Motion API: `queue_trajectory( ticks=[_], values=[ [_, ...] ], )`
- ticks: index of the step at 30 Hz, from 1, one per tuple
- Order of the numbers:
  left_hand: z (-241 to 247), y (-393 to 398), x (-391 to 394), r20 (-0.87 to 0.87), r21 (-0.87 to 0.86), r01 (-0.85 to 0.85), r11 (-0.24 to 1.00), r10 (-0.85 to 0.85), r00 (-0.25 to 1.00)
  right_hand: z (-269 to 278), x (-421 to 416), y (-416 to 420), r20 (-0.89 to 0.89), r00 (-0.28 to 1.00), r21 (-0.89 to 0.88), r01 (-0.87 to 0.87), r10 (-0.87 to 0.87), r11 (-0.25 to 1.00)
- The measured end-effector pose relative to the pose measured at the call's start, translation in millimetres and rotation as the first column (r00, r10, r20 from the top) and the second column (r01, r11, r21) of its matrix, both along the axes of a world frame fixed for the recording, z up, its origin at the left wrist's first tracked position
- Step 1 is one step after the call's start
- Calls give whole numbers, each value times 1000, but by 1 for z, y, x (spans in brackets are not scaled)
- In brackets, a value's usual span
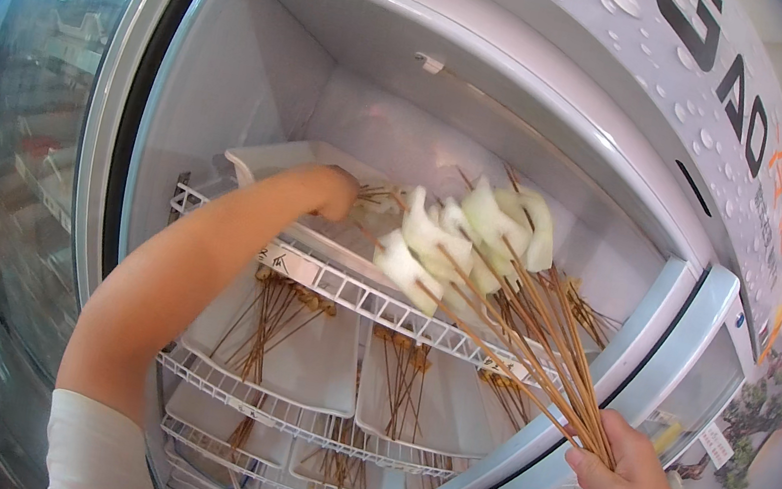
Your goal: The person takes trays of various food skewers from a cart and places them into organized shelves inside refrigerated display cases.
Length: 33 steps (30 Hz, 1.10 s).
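Note:
My right hand [630, 470] grips a bundle of bamboo skewers [557, 353] by their bare lower ends, outside the refrigerator on the right. Folded, pale green-white melon-like slices [428, 250] are threaded on the far ends, over the top shelf. My left hand [334, 193] reaches into a white tray [276, 151] on that shelf, its fingers mostly hidden behind the back of the hand. Several thin sticks [372, 194] show just beside it, with pale food at their ends. Whether the left fingers hold those sticks is not visible.
A glass-door display refrigerator surrounds the work, its door [35, 138] at the left. White wire shelves [353, 296] have raised front rails. Lower trays [310, 377] hold more skewers [264, 332]. The door frame [647, 359] stands close to my right hand.

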<state>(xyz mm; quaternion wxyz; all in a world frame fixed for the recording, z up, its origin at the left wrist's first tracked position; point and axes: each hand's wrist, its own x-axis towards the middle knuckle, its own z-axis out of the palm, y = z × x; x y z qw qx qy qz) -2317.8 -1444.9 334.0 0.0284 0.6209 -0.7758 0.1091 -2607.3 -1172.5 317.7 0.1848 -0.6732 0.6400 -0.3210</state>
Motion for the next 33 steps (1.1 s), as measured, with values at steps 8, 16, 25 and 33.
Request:
queue_trajectory(
  ticks=[8, 16, 25, 33],
  values=[
    [6, 16, 45, -513, -16, -27, 1000, 14, 858, 36, 24, -45, -301, 948, -84, -133, 102, 988],
    [2, 3, 44, -475, -140, -136, 981, 54, 879, 61, 91, -192, -376, 915, 50, -138, 146, 989],
    [-2, 4, 56, -462, -251, -216, 944, 79, 883, 62, 121, -255, -107, 968, 185, -205, 227, 961],
    [-3, -3, 52, -457, -166, -300, 939, 197, 867, 80, 88, -218, -11, 977, 338, -196, 212, 920]
  ],
)
